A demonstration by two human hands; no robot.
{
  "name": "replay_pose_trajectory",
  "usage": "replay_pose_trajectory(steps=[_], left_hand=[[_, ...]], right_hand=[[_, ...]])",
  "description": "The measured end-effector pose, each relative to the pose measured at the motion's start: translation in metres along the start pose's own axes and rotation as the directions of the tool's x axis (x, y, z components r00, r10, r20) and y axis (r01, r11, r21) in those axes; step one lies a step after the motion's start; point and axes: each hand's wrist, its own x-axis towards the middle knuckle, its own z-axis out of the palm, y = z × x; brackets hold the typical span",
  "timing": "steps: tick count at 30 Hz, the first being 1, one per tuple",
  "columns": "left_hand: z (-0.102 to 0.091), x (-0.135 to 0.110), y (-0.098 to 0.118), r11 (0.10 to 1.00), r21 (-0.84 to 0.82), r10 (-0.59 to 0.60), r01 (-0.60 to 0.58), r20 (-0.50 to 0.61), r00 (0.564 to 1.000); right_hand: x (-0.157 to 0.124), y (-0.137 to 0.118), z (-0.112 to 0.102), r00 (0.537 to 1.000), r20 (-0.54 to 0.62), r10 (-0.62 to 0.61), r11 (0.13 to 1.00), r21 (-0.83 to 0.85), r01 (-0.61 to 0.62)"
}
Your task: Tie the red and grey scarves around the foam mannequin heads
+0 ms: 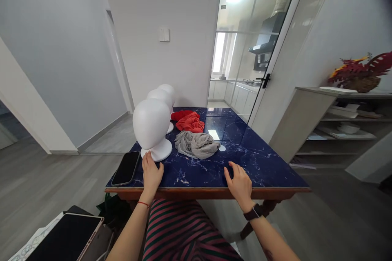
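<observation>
My left hand [151, 174] rests flat on the blue marble table [263, 163], its fingertips touching the base of the nearest white mannequin head [151, 127]. My right hand [239, 181] lies palm down near the table's front edge, holding nothing. Two more white mannequin heads [163, 96] stand in a row behind the first. A crumpled grey scarf [196, 144] lies in the middle of the table. Behind it lie an orange-red scarf [191, 122] and a red cloth [180, 114]. A black phone [126, 168] lies face up just left of my left hand.
A tablet [65, 238] sits low at the left beside my lap. A glass door [260, 45] with a black handle stands behind the table. Open shelves [343, 130] with a dried flower basket [361, 73] line the right wall.
</observation>
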Motion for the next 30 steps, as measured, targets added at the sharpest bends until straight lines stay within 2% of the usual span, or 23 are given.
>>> replay_pose_trajectory(steps=[6,11,15,18,22,26,30], left_hand=[[0.000,0.002,0.001,1.000,-0.002,0.012,-0.012,0.017,1.000],[-0.002,0.003,0.003,0.998,0.013,0.056,-0.057,0.031,0.998],[-0.004,0.004,0.003,0.999,0.003,0.049,-0.049,0.075,0.996],[-0.006,0.003,0.005,0.998,-0.037,0.053,-0.051,0.031,0.998],[-0.011,0.000,0.013,0.992,-0.082,0.086,-0.093,-0.091,0.992],[-0.012,-0.001,0.019,0.998,-0.055,0.034,-0.038,-0.066,0.997],[-0.007,0.004,0.011,1.000,-0.022,-0.020,0.019,-0.043,0.999]], right_hand=[[0.006,-0.011,-0.003,1.000,-0.016,0.024,0.998,-0.058,-0.025],[0.006,-0.013,-0.003,0.998,-0.040,0.046,0.998,-0.045,-0.048],[0.006,-0.013,0.000,0.997,-0.050,0.067,0.997,-0.021,-0.068],[0.006,-0.014,0.000,0.995,-0.053,0.087,0.996,-0.001,-0.087],[0.007,-0.016,-0.001,0.993,-0.044,0.113,0.994,0.015,-0.112],[0.009,-0.018,-0.001,0.990,-0.030,0.139,0.990,0.031,-0.138],[0.010,-0.021,-0.001,0.988,-0.015,0.156,0.986,0.058,-0.154]])
